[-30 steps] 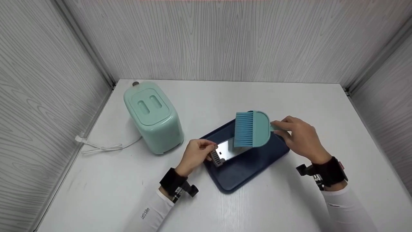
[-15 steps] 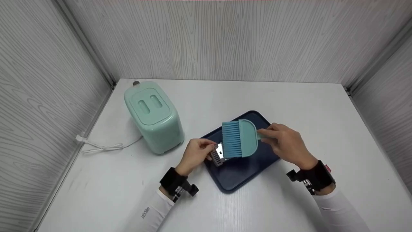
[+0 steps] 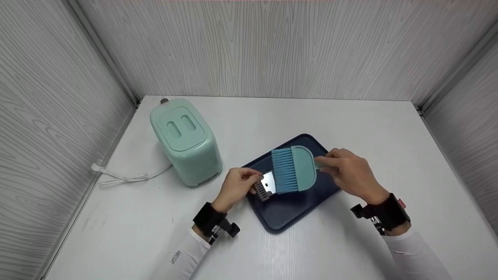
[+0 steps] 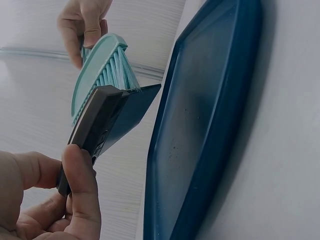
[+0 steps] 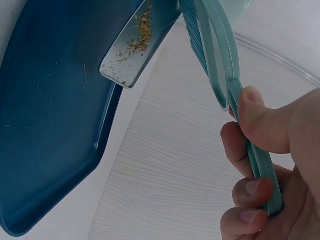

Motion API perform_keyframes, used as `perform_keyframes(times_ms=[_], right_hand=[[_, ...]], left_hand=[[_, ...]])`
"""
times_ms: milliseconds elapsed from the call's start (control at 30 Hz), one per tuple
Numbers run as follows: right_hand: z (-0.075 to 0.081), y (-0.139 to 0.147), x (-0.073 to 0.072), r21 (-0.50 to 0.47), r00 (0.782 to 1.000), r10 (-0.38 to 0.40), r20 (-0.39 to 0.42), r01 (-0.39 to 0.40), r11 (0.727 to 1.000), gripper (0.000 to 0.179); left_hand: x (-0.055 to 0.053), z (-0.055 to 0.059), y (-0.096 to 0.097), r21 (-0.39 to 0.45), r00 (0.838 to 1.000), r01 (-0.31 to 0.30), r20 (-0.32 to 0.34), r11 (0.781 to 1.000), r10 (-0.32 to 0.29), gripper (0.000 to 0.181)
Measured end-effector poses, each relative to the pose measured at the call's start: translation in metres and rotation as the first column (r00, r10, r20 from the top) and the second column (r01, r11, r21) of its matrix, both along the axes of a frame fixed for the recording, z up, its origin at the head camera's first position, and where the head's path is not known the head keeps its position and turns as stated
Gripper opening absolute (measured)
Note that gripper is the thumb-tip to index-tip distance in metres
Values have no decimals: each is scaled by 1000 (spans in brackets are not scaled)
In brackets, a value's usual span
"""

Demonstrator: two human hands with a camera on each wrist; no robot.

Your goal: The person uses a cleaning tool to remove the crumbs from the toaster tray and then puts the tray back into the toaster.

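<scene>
My left hand (image 3: pixel 235 184) pinches the grey slotted end of a shiny metal crumb tray (image 3: pixel 269 182) between thumb and fingers. The crumb tray is held over a dark blue tray (image 3: pixel 277 218). Tan crumbs (image 5: pixel 144 31) lie on its metal plate in the right wrist view. A turquoise brush (image 3: pixel 305 167) is gripped by its handle in my right hand (image 3: pixel 353 173). Its bristles (image 4: pixel 117 72) meet the crumb tray's upper face in the left wrist view. From the head, the brush covers most of the metal plate. Fine specks dot the blue tray.
A mint-green toaster (image 3: pixel 186 142) stands at the left of the white table (image 3: pixel 342 120), two slots in its top. Its white cord (image 3: pixel 124 179) lies bundled beside it. Grey wood-grain panels (image 3: pixel 249 46) wall the table at the back and sides.
The brush in my right hand has swept left and nearer over the crumb tray, then shifted slightly back to the right. My left hand keeps its hold on the crumb tray without visible movement.
</scene>
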State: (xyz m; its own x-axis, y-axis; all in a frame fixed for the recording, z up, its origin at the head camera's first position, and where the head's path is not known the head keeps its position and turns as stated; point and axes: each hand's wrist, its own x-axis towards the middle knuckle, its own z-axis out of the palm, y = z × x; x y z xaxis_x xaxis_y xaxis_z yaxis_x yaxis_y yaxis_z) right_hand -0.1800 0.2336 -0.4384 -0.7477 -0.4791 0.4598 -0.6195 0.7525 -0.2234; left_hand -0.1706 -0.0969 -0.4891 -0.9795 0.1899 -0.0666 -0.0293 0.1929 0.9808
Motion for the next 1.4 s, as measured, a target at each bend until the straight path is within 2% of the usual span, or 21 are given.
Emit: perform_keyframes(times_ms=[233,467,833,1000,1167,1400], right_hand=[[-1,6,-4,-20,1000,-8,-28,7,1000,35],[-2,12,-7,0,999,-31,-40,31,1000,35],[-2,19,-9,6,994,-100,47,100,995,37],[-2,23,-9,14,994,-100,31,100,995,37],[-3,26,-10,2,995,-99,0,99,995,36],[-4,30,-11,-13,994,-112,12,112,994,37]], left_hand=[[0,-1,0,2,1000,0,7,1000,0,20],[0,1,0,5,1000,-10,10,1000,10,20],[0,1,0,3,1000,-15,15,1000,15,20],[0,0,0,8,999,-19,27,1000,19,20],[0,1,-1,1,1000,-24,12,1000,24,21],[0,3,-1,-6,999,-39,15,999,39,20]])
